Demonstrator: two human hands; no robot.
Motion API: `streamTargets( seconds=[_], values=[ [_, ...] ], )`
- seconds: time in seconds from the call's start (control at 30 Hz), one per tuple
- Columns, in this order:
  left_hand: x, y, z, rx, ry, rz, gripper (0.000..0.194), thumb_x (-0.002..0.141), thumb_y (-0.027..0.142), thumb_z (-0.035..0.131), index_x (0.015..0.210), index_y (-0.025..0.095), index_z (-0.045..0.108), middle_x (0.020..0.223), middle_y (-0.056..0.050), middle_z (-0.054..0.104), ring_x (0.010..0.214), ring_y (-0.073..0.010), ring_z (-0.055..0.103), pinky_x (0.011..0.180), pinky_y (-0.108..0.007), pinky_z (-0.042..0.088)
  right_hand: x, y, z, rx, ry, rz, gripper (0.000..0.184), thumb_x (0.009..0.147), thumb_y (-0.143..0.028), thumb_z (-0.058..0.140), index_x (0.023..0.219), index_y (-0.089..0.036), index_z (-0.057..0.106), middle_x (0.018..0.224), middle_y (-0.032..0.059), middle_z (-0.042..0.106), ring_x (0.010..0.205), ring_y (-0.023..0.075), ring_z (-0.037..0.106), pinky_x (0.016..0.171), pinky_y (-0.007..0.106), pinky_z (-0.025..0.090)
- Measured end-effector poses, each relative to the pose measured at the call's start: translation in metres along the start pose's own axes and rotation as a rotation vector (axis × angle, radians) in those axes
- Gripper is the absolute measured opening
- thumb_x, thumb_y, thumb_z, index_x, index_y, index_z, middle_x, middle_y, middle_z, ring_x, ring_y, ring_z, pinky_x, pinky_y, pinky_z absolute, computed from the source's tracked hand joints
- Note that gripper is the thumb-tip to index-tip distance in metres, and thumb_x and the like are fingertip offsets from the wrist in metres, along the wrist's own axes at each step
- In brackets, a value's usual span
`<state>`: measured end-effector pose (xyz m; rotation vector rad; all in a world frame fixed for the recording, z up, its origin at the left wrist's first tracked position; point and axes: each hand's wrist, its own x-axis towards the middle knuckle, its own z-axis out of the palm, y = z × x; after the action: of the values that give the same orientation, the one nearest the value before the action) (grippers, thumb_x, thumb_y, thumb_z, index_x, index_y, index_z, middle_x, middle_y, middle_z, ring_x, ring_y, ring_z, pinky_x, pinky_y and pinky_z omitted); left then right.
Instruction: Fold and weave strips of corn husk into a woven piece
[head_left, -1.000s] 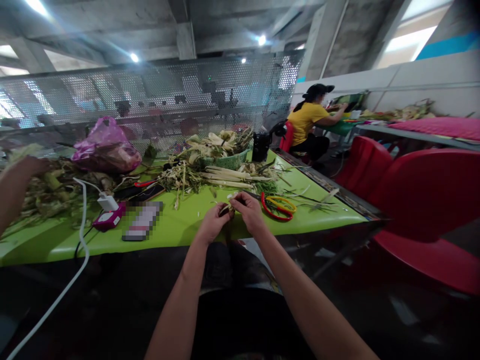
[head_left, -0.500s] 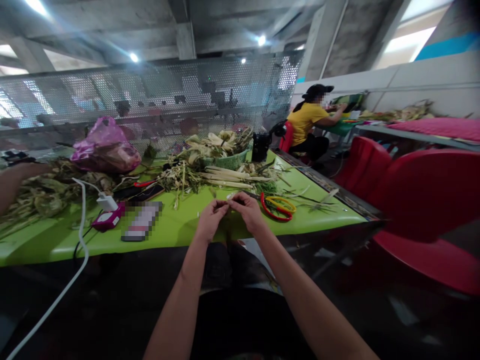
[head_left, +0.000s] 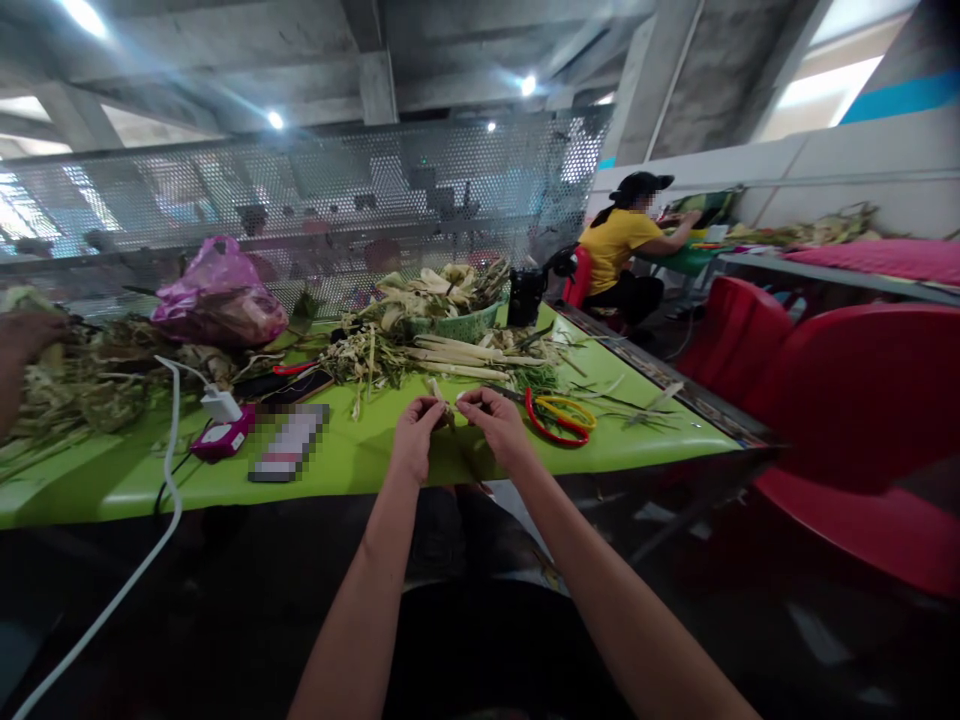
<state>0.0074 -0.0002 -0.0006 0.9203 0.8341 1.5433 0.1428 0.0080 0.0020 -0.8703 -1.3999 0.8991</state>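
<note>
My left hand [head_left: 417, 432] is closed in a pinch over the table's near edge. From its fingertips a short pale dried plant piece [head_left: 435, 388] sticks up, with a darker end hanging toward my right hand. A small gap away, my right hand [head_left: 493, 424] pinches with thumb and forefinger; a tiny whitish bit shows at its tips, too small to name. Scissors [head_left: 559, 415] with red and yellow handles lie just right of my right hand. Beyond both hands rests a bundle of pale stalks [head_left: 457, 355].
A green basket [head_left: 457, 325] holds dried leaves, with a black container [head_left: 526, 296] beside it. At left are a phone [head_left: 291, 443], a purple charger block [head_left: 221, 433], a white cable [head_left: 174, 460] and a purple plastic bag [head_left: 217, 295]. Another person's hand [head_left: 26, 345] reaches over dried leaves. Red chairs [head_left: 862, 400] stand right.
My hands have drawn slightly apart, and the pale plant piece now shows upright at my left fingertips. The other person's hand at far left has pulled back toward the edge of view.
</note>
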Motion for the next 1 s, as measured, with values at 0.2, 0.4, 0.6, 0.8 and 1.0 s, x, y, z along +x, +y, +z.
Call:
streamTargets(
  seconds=[0.2, 0.4, 0.6, 0.8, 1.0],
  values=[
    [0.001, 0.0, -0.001, -0.12, 0.076, 0.012, 0.026, 0.058, 0.027, 0.076, 0.072, 0.016, 0.057, 0.066, 0.005, 0.058, 0.057, -0.0055, 0.052, 0.061, -0.019, 0.041, 0.002, 0.003, 0.004, -0.067, -0.049, -0.007, 0.018, 0.071, -0.035, 0.067, 0.069, -0.017, 0.062, 0.06, -0.0032, 0.054, 0.056, 0.0111, 0.046, 0.054, 0.024, 0.037],
    [0.006, 0.0, -0.006, -0.206, 0.123, 0.034, 0.028, 0.059, 0.029, 0.077, 0.075, 0.018, 0.057, 0.068, 0.005, 0.057, 0.061, -0.0061, 0.054, 0.065, -0.02, 0.043, 0.002, 0.003, 0.003, -0.077, 0.015, -0.026, 0.027, 0.078, -0.043, 0.059, 0.09, -0.02, 0.056, 0.076, -0.0005, 0.057, 0.061, 0.0126, 0.05, 0.054, 0.024, 0.043],
    [0.007, -0.002, -0.005, -0.251, 0.156, 0.063, 0.028, 0.056, 0.028, 0.078, 0.072, 0.018, 0.057, 0.071, 0.004, 0.058, 0.066, -0.0065, 0.055, 0.07, -0.021, 0.043, 0.001, 0.005, 0.009, -0.204, -0.123, -0.053, 0.024, 0.077, -0.041, 0.062, 0.078, -0.018, 0.059, 0.067, -0.0002, 0.06, 0.058, 0.0137, 0.053, 0.054, 0.025, 0.043],
    [0.004, 0.002, -0.001, -0.245, 0.165, 0.043, 0.026, 0.055, 0.025, 0.077, 0.07, 0.016, 0.058, 0.066, 0.004, 0.057, 0.06, -0.0059, 0.052, 0.062, -0.019, 0.04, -0.002, 0.007, 0.013, -0.405, -0.176, -0.174, 0.014, 0.079, -0.029, 0.061, 0.088, -0.019, 0.063, 0.081, 0.0025, 0.068, 0.072, 0.0174, 0.06, 0.068, 0.029, 0.045],
    [0.008, 0.001, 0.005, -0.235, 0.23, -0.005, 0.024, 0.052, 0.023, 0.074, 0.065, 0.016, 0.055, 0.056, 0.006, 0.052, 0.052, -0.0046, 0.047, 0.055, -0.018, 0.035, -0.011, 0.001, 0.014, -0.706, -0.15, -0.302, 0.008, 0.081, -0.02, 0.055, 0.084, -0.021, 0.063, 0.081, 0.0042, 0.066, 0.075, 0.0193, 0.056, 0.068, 0.03, 0.038]
  ],
)
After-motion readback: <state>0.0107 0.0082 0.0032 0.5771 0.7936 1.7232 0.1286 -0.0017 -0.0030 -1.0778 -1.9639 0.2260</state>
